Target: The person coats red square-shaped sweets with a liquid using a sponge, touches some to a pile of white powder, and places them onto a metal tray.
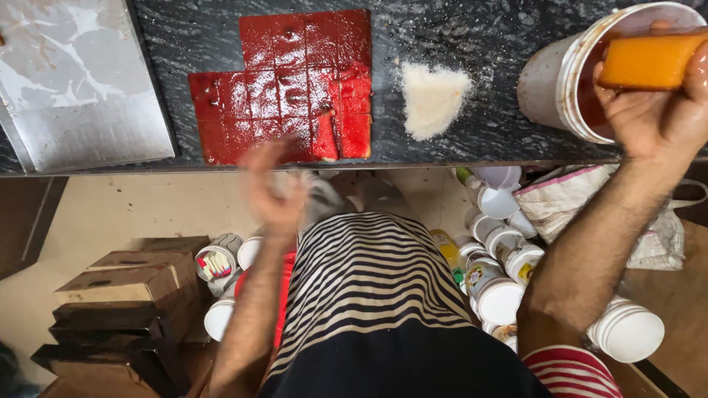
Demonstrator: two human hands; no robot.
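My right hand (656,110) grips an orange rectangular block (649,60) at the mouth of a white bucket (549,85) that lies tilted on the dark stone counter (457,37). My left hand (271,184) is blurred at the counter's near edge, just below a red slab cut into squares (291,85). Whether the left hand holds anything is unclear. A small heap of white powder (431,99) lies on the counter between the slab and the bucket.
A shiny metal tray (74,81) sits at the counter's left. Below the counter, several white tubs and lids (501,291) crowd the floor at right, with a cloth bag (568,203). Stacked cardboard boxes (125,295) stand at left.
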